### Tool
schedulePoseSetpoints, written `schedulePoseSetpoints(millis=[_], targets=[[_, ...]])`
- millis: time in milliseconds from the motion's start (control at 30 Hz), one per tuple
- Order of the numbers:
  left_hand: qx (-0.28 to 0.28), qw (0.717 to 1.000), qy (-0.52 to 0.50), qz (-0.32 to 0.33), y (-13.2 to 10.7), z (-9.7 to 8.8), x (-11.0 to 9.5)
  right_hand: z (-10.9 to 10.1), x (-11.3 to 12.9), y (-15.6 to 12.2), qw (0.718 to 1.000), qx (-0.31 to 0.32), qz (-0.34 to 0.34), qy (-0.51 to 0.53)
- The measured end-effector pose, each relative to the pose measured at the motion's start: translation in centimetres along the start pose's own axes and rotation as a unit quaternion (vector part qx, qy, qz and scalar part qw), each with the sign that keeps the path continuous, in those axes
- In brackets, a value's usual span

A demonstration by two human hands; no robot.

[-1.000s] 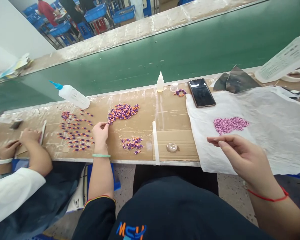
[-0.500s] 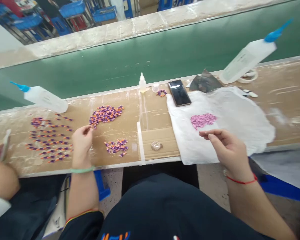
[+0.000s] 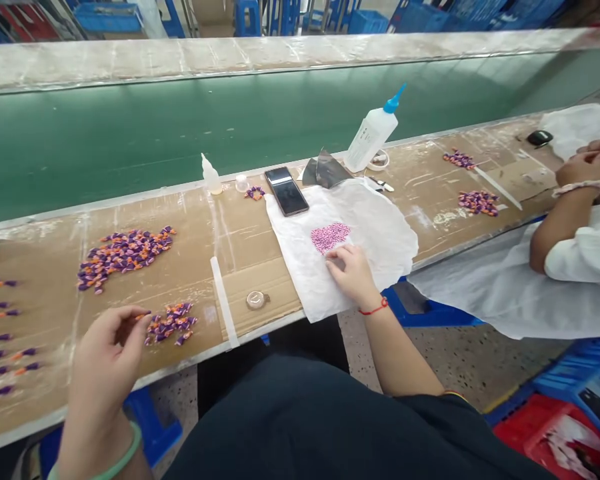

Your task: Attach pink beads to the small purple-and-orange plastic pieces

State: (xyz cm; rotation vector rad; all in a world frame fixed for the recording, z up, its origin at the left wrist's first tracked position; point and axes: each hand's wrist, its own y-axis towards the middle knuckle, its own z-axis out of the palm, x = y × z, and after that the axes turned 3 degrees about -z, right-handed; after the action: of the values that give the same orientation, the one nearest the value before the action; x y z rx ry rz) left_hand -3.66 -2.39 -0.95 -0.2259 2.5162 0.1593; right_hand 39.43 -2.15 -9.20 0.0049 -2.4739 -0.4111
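My left hand [image 3: 107,353] hovers over the near edge of the cardboard-covered bench [image 3: 260,233], thumb and forefinger pinched on a small purple-and-orange piece. Just right of it lies a small pile of such pieces [image 3: 170,321]. A larger pile [image 3: 123,250] lies farther back. My right hand [image 3: 350,270] rests on a white sheet [image 3: 380,230], fingers curled together at the near edge of a heap of pink pieces [image 3: 330,237]. What those fingers hold, if anything, is hidden.
Rows of single pieces [image 3: 5,340] lie at the far left. A phone [image 3: 287,191], a small dropper bottle [image 3: 211,177] and a blue-tipped glue bottle [image 3: 373,133] stand along the green conveyor belt [image 3: 180,133]. A co-worker's arm [image 3: 575,220] rests on the bench at right.
The view has swung to the right. My left hand has drawn back from the large pile toward the bench edge. My right hand has moved forward onto the sheet, down to the pink heap.
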Motion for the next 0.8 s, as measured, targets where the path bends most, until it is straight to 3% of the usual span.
schedulePoseSetpoints(millis=[100, 367, 800], targets=[[0.036, 0.999, -0.04, -0.009, -0.8, 0.2, -0.8, 0.3, -0.1, 0.4, 1.0, 0.006, -0.006, -0.018], [0.141, 0.982, -0.116, 0.056, -2.6, 1.5, -1.6, 0.0, -0.1, 1.0, 0.998, 0.036, -0.025, -0.038], [0.157, 0.974, -0.157, 0.044, -3.0, 2.1, -1.8, 0.2, -0.2, 1.5, 0.997, 0.051, -0.035, -0.045]])
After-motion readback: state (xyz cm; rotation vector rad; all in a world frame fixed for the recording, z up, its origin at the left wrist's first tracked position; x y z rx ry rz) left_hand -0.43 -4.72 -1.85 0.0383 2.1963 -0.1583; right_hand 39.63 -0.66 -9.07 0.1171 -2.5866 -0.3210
